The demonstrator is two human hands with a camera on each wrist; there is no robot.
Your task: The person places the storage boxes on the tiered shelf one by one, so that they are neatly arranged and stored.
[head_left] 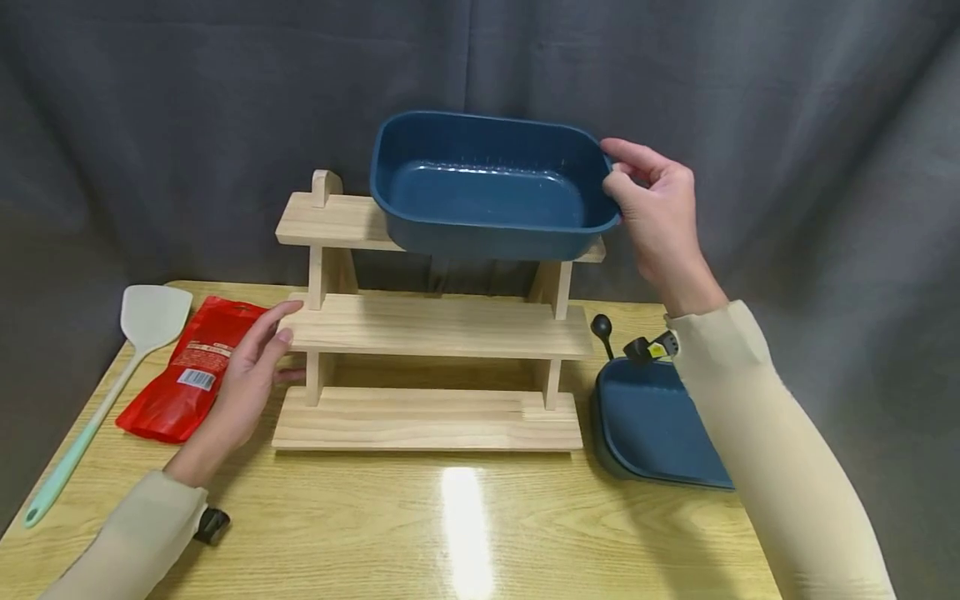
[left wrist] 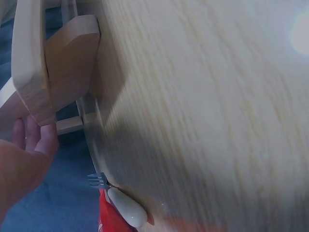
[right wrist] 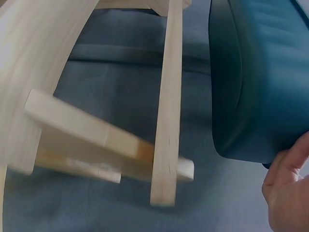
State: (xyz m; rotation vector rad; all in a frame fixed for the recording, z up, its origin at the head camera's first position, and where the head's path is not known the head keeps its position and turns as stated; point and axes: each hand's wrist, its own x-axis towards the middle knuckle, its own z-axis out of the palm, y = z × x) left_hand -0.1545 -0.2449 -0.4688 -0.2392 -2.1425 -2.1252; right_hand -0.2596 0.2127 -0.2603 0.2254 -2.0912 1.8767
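Observation:
A dark blue rectangular bin [head_left: 487,243] overlaps the top board of a three-tier wooden shelf stand [head_left: 438,325], its open side facing up and toward me. My right hand [head_left: 660,208] pinches the bin's right end at the rim, thumb on the near side. In the right wrist view the bin's wall [right wrist: 260,96] stands beside the wooden boards, fingers [right wrist: 287,169] at its corner. My left hand [head_left: 251,367] holds the left end of the middle board. The left wrist view has its fingertips [left wrist: 47,133] against that board end.
Left lie a red packet [head_left: 180,379] and a white spatula [head_left: 153,317] with a mint handle. A white-handled fork [left wrist: 126,207] lies near the packet. Another blue bin [head_left: 660,425] stands right, partly behind my sleeve, beside a black spoon [head_left: 602,327]. A grey curtain [head_left: 810,167] hangs behind.

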